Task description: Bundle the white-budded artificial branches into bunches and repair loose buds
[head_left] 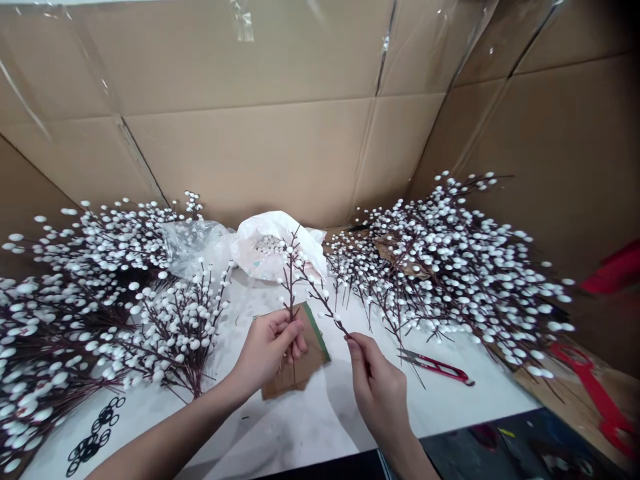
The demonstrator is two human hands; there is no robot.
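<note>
My left hand point(273, 350) pinches the lower stem of a brown berry twig point(291, 288), which stands nearly upright. Closed round the bottom of a second brown twig point(324, 301) is my right hand point(377, 383); this twig slants up and left. The tops of the two twigs come close together, and I cannot tell whether they touch. Few white berries show on either. Below my left hand lies a brown cardboard piece point(310, 373) with a green edge. To the right of my right hand rest red-handled thread snips point(435, 364).
Bunches of white-berry stems point(170, 327) spread over the left side, and a large heap point(465, 267) fills the right. Behind are a white bag point(305, 233) of loose white berries and clear plastic point(195, 243). Black rings point(90, 443) lie front left. Cardboard walls point(250, 147) enclose the table.
</note>
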